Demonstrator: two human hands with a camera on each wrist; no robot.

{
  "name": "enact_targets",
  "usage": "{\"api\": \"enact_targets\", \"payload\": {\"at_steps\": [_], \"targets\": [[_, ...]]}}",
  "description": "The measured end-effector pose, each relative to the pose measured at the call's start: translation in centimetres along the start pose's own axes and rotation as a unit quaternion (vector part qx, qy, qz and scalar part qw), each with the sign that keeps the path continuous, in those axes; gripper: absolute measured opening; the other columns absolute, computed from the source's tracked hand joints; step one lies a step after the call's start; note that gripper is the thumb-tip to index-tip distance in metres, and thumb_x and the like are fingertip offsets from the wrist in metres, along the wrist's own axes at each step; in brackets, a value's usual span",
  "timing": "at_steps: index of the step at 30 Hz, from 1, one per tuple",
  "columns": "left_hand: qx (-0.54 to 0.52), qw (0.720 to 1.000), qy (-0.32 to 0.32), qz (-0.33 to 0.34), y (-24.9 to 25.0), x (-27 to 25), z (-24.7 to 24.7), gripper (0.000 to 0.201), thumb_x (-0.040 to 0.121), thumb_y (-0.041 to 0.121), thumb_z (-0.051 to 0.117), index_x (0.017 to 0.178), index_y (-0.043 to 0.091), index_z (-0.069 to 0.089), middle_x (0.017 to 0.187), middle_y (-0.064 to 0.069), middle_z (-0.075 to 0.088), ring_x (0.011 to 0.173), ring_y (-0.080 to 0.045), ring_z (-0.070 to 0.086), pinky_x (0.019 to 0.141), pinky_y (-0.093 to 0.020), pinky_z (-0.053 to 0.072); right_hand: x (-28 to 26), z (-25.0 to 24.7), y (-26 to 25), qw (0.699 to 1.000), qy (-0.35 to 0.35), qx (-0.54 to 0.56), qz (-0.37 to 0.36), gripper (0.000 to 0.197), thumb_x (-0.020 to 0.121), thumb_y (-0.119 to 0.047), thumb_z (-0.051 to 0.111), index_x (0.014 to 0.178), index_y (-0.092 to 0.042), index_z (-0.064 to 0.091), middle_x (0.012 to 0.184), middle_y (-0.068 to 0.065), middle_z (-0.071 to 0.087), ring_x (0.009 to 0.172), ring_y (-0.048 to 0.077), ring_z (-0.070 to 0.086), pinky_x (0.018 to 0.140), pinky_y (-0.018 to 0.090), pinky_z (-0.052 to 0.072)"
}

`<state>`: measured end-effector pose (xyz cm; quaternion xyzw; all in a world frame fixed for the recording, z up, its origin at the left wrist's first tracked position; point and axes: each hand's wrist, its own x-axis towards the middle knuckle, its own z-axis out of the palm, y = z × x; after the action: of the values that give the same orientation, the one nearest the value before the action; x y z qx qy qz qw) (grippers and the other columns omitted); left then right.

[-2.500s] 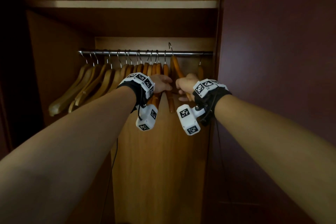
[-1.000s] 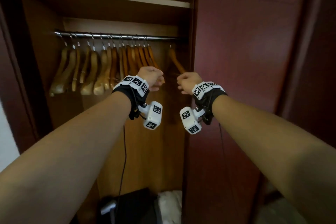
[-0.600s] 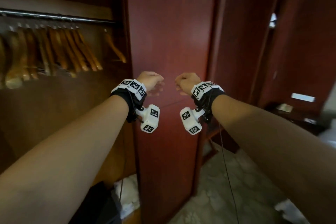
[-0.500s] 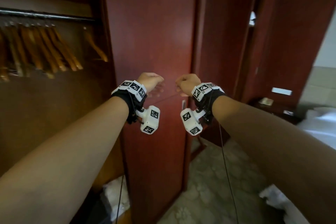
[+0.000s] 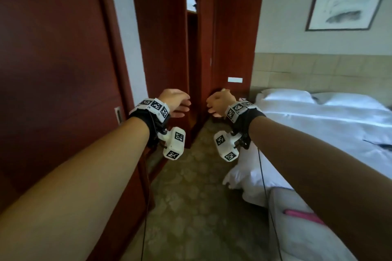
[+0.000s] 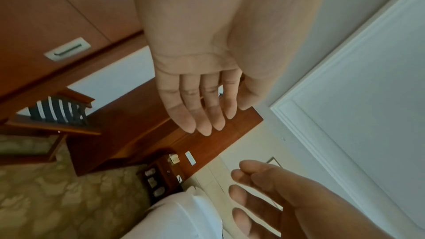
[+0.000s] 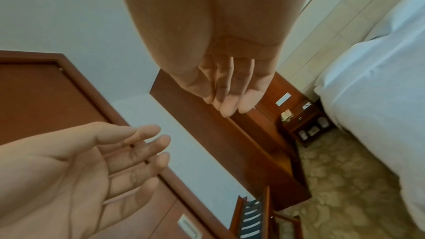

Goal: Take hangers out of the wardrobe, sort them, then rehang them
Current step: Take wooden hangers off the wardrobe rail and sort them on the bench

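No hanger and no wardrobe rail appear in any current view. In the head view my left hand (image 5: 176,101) and right hand (image 5: 220,104) are held out side by side at chest height, a small gap between them. The left wrist view shows the left hand's fingers (image 6: 197,108) straight and together, with nothing in the palm. In the right wrist view the right hand's fingers (image 7: 230,90) hang relaxed and hold nothing. Each wrist view also catches the other hand, the right hand (image 6: 264,197) and the left hand (image 7: 92,161), both empty.
A dark red wooden door (image 5: 53,70) fills the left. Ahead lies a narrow strip of patterned carpet (image 5: 201,197) beside a bed with white sheets (image 5: 318,129). A framed picture (image 5: 347,6) hangs above it. A striped luggage rack (image 6: 57,110) stands by the wall.
The view has swung right, away from the wardrobe rail and its wooden hangers, to the bed. Both hands left the hangers empty and stayed held out in front.
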<state>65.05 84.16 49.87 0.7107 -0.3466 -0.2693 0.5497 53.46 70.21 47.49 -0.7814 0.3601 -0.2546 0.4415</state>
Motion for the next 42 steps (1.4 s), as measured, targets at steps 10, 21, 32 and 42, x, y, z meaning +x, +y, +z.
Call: {"api": "enact_targets", "payload": {"at_steps": [10, 21, 32, 42], "targets": [[0.012, 0.996, -0.092, -0.02, 1.5, 0.5, 22.8, 0.025, 0.096, 0.019, 0.055, 0.115, 0.007, 0.064, 0.104, -0.01, 0.07, 0.087, -0.022, 0.067, 0.076, -0.035, 0.057, -2.9, -18.4, 15.7, 0.993, 0.058, 0.01, 0.098, 0.018, 0.096, -0.012, 0.049, 0.098, -0.006, 0.066, 0.098, 0.016, 0.07, 0.088, 0.029, 0.07, 0.079, 0.037, 0.058], [0.034, 0.97, -0.23, -0.065, 0.1, 4.0, 43.5, 0.01, 0.096, 0.017, 0.053, 0.102, 0.013, 0.06, 0.083, -0.005, 0.063, 0.068, -0.018, 0.059, 0.064, -0.028, 0.048, -6.3, -32.7, 31.1, 0.963, 0.153, 0.056, 0.216, 0.019, 0.096, -0.007, 0.049, 0.101, 0.002, 0.066, 0.104, 0.025, 0.067, 0.085, 0.033, 0.068, 0.075, 0.041, 0.055], [0.019, 0.918, -0.37, -0.143, -4.8, 13.5, 62.1, 0.01, 0.091, 0.02, 0.062, 0.096, 0.012, 0.065, 0.091, -0.007, 0.071, 0.079, -0.024, 0.067, 0.067, -0.032, 0.054, -2.9, -41.4, 44.6, 0.919, 0.226, 0.015, 0.323, 0.023, 0.093, -0.012, 0.056, 0.111, 0.0, 0.067, 0.106, 0.021, 0.071, 0.097, 0.035, 0.07, 0.084, 0.045, 0.058], [0.065, 0.849, -0.479, -0.214, -8.5, 16.6, 75.5, 0.01, 0.094, 0.018, 0.057, 0.088, 0.012, 0.062, 0.088, -0.007, 0.067, 0.071, -0.022, 0.065, 0.07, -0.033, 0.052, -4.4, -46.9, 56.6, 0.871, 0.255, 0.016, 0.42, 0.023, 0.092, -0.014, 0.055, 0.109, -0.002, 0.068, 0.105, 0.02, 0.071, 0.083, 0.029, 0.068, 0.084, 0.048, 0.058]]}}
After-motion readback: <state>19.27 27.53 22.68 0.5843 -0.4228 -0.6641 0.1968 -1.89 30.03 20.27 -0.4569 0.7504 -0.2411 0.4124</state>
